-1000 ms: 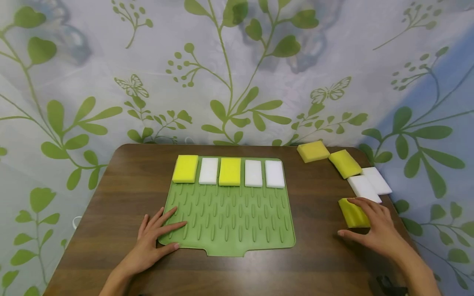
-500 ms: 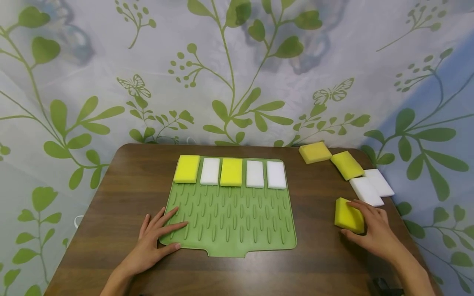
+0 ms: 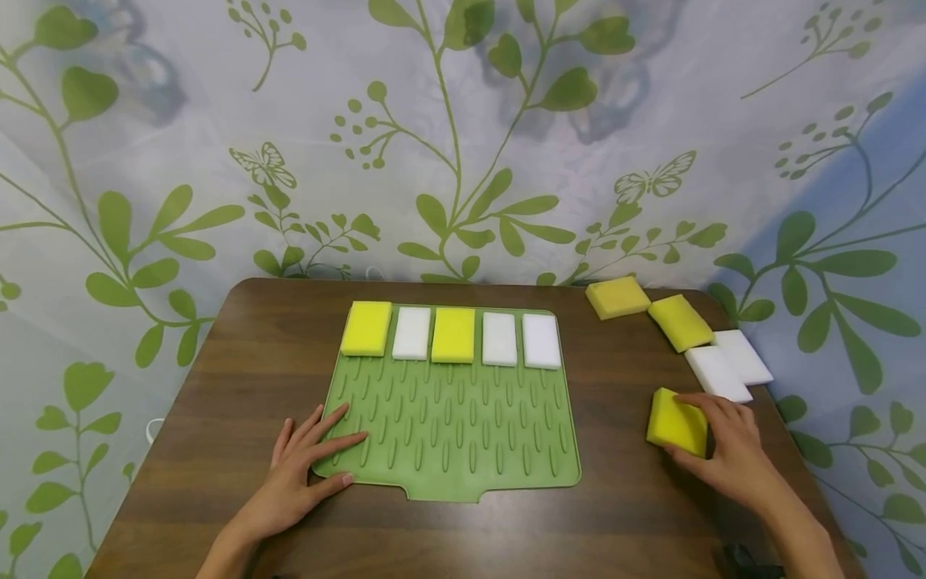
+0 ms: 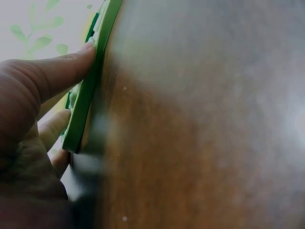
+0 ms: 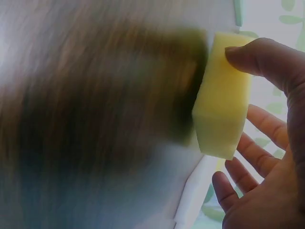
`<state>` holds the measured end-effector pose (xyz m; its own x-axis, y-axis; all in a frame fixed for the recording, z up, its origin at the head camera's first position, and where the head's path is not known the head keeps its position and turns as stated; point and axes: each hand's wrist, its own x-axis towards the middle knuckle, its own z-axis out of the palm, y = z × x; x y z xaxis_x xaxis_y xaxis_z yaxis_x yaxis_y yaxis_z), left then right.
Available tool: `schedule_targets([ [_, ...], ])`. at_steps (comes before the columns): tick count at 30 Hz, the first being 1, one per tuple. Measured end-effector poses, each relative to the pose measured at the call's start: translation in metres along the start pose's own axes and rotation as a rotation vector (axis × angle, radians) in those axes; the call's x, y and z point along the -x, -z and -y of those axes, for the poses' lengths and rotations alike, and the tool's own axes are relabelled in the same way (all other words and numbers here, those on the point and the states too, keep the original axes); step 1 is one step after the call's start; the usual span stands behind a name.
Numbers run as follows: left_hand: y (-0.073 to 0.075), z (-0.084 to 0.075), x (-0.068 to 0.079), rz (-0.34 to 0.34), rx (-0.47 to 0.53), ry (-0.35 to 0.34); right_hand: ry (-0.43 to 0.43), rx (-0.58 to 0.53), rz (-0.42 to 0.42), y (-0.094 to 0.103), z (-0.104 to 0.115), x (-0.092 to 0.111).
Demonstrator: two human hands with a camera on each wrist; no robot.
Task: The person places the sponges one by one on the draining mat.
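My right hand [image 3: 726, 443] grips a yellow sponge [image 3: 677, 423] at the right of the table, thumb on its near edge and fingers at the far one. In the right wrist view the thumb presses the side of the yellow sponge [image 5: 221, 95], whose lower end shows free of the fingers. My left hand [image 3: 289, 473] rests with spread fingers on the lower left corner of a green ribbed mat [image 3: 456, 426]. The left wrist view shows the thumb on the rim of the green mat [image 4: 88, 105].
Along the mat's back edge lie yellow sponges [image 3: 366, 329] and white sponges [image 3: 410, 333] in a row. More yellow sponges [image 3: 617, 297] and two overlapping white sponges [image 3: 718, 375] lie at the table's back right. A leaf-patterned cloth [image 3: 463, 145] hangs behind the brown table [image 3: 239, 362].
My right hand has taken hold of the yellow sponge, which has turned and shifted slightly left. The left hand stays in place on the mat.
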<state>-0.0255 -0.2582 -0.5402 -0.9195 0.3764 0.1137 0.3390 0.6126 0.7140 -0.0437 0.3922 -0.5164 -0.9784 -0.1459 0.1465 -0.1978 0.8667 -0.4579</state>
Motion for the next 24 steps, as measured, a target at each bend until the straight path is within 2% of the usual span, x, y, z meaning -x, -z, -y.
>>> schedule_targets([
  [4, -0.001, 0.001, 0.003, -0.016, -0.013, -0.007, 0.061, -0.027, -0.012, -0.005, 0.017, -0.008],
  [7, -0.001, 0.0, 0.004, -0.023, -0.022, -0.009, 0.103, -0.029, -0.005, -0.012, 0.037, -0.015],
  [16, -0.001, -0.001, 0.01, -0.026, -0.018, -0.005, 0.185, -0.066, 0.12, -0.041, 0.108, -0.051],
  [24, 0.0, -0.002, 0.017, -0.037, -0.02, 0.003, 0.339, -0.114, 0.177, -0.071, 0.168, -0.087],
])
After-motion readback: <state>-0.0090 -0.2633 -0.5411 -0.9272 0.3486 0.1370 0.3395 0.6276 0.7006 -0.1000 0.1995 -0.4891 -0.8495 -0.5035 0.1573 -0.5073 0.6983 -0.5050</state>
